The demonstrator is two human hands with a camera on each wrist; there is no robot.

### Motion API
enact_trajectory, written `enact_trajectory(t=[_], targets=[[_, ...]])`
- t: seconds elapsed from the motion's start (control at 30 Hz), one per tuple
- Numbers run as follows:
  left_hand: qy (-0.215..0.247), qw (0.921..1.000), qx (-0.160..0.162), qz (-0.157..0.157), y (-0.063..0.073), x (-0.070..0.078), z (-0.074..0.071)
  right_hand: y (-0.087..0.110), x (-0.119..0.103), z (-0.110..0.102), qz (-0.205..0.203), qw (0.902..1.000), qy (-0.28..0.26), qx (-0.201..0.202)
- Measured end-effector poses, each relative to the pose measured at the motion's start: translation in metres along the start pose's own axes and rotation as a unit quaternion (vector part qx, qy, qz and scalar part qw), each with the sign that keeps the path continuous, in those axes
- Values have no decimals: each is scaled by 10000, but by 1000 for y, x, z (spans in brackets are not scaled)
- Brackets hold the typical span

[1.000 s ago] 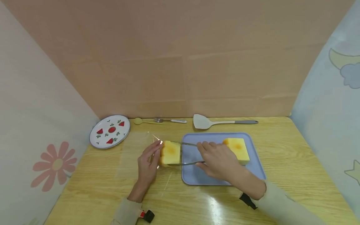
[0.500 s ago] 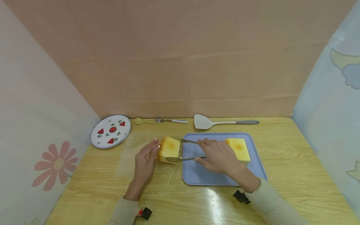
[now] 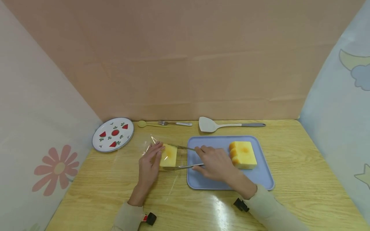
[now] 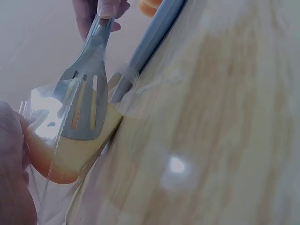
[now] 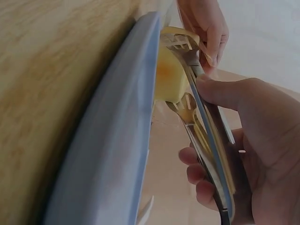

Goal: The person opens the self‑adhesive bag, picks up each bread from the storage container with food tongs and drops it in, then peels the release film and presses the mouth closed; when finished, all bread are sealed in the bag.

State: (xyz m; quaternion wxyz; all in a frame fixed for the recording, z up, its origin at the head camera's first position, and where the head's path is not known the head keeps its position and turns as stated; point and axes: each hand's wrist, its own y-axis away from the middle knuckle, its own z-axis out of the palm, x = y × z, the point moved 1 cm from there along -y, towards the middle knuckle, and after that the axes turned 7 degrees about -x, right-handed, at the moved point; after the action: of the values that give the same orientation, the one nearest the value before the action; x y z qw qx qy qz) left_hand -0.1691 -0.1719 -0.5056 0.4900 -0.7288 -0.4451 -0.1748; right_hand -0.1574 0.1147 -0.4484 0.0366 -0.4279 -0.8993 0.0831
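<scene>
My right hand grips metal serving tongs with slotted ends. They clasp a yellow bread block with browned edges, one slotted end lying flat along its side in the left wrist view. The block sits inside a clear plastic bag, left of the blue tray. My left hand holds the bag at its left side, fingers and thumb close around the block's browned end. On the tray's right half rests a second, similar bread block.
Along the back lie a yellow spoon, a fork with a patterned handle and a white spatula with a grey handle. A plate with watermelon prints stands at the back left. Walls enclose the table's back and sides.
The tongs and the bread block have moved left, deeper into the plastic bag, and my right hand has followed. My left hand stays near the same place. The second block has not moved.
</scene>
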Motion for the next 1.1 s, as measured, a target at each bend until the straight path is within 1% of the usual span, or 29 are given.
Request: enact_trajectory(t=[0.13, 0.23, 0.33, 0.47, 0.53, 0.63, 0.73, 0.83, 0.97, 1.1], targets=[[-48, 9997, -48, -228, 0, -2, -1, 1, 1, 6, 173, 9993, -225, -227], [-33, 9995, -45, -308, 0, -4, -1, 6, 4, 10, 310, 9983, -340, -351], [39, 9994, -63, -338, 0, -4, -2, 9, 7, 14, 350, 9976, -425, -419], [108, 9995, -114, -272, -1, -3, -3, 11, 10, 21, 294, 9968, -625, -412], [106, 9996, -140, -212, -1, -3, -4, 11, 11, 24, 223, 9970, -656, -332], [72, 9999, -126, -75, -1, -3, -3, 12, 13, 25, 120, 9982, -564, -148], [160, 9998, -46, 108, -1, -2, -3, 11, 13, 23, 63, 9988, -476, 36], [299, 9992, 18, 249, -3, 3, -1, 9, 12, 20, 61, 9988, -450, 154], [364, 9988, -24, 312, -5, 11, 0, 6, 10, 17, 75, 9988, -466, 89], [220, 9995, -37, 204, -7, 16, 0, 5, 8, 15, 77, 9984, -541, -124]])
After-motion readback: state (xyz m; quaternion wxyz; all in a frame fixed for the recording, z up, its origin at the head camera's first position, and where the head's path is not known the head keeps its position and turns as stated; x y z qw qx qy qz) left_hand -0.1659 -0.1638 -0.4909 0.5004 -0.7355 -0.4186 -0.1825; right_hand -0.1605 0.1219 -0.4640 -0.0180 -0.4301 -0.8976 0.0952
